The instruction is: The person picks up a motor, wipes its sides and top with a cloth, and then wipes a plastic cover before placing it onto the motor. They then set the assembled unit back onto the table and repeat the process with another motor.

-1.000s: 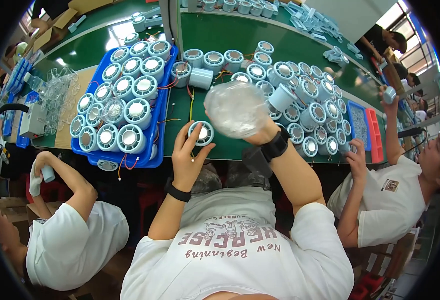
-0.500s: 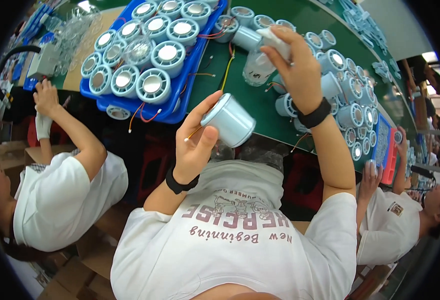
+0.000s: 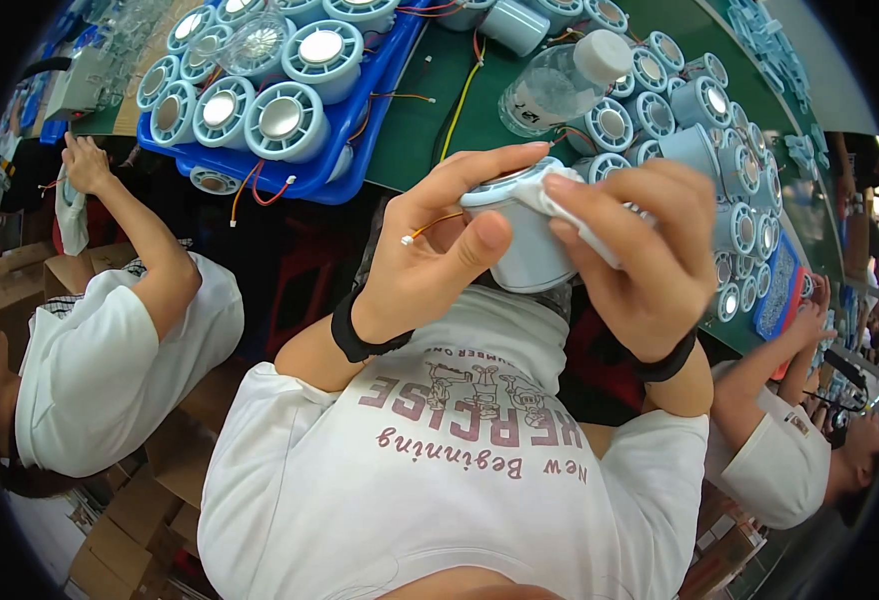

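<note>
My left hand grips a light-blue cup-shaped housing around its side, close to my body. From the housing's rim a short orange-and-black wire with a small white plug sticks out by my left thumb. My right hand pinches a white cloth and presses it against the housing's rim and upper side. Part of the cloth is hidden under my right fingers. Just beyond my hands, a clear bottle with a white cap stands on the green table.
To the left, a blue tray holds several similar housings with round metal discs. Many more housings crowd the table at right, with a blue and red bin past them. One person works at left, another at right.
My right hand has come down from the bottle with the cloth and now presses it onto the housing. The left hand has moved slightly right with the housing. The bottle now stands free.
</note>
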The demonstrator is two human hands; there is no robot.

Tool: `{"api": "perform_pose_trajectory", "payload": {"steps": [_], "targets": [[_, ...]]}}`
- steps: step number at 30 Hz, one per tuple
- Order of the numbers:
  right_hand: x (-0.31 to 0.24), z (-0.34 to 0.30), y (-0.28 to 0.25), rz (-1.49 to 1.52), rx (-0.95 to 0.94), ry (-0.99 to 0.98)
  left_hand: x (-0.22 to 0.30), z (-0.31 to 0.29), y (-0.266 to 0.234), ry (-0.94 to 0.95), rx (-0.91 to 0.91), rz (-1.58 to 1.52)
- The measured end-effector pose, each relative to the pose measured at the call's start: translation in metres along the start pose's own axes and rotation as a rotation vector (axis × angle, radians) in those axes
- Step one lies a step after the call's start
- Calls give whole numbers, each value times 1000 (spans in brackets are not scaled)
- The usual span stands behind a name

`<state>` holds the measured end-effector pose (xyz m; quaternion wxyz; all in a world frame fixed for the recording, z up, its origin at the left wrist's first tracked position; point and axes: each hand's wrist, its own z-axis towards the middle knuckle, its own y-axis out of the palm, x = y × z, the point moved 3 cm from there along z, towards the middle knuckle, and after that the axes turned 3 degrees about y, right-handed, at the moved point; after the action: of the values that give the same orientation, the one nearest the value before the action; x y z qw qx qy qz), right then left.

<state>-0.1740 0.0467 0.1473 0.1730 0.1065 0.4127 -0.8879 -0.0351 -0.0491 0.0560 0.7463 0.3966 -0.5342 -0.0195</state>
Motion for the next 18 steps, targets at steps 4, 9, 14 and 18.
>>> {"api": "perform_pose_trajectory", "payload": {"steps": [4, 9, 14, 18], "targets": [[0, -14, 3, 81, -132, 3, 3, 3, 6, 39, -9, 69], [1, -30, 3, 132, -106, -185, 4, 4, 7, 109, -61, 340], [6, -33, 1, 101, -26, -136, 5, 4, 8, 106, -71, 311], [17, -39, -6, 147, -38, -82, 8, 1, 12, 183, -96, 344]]}}
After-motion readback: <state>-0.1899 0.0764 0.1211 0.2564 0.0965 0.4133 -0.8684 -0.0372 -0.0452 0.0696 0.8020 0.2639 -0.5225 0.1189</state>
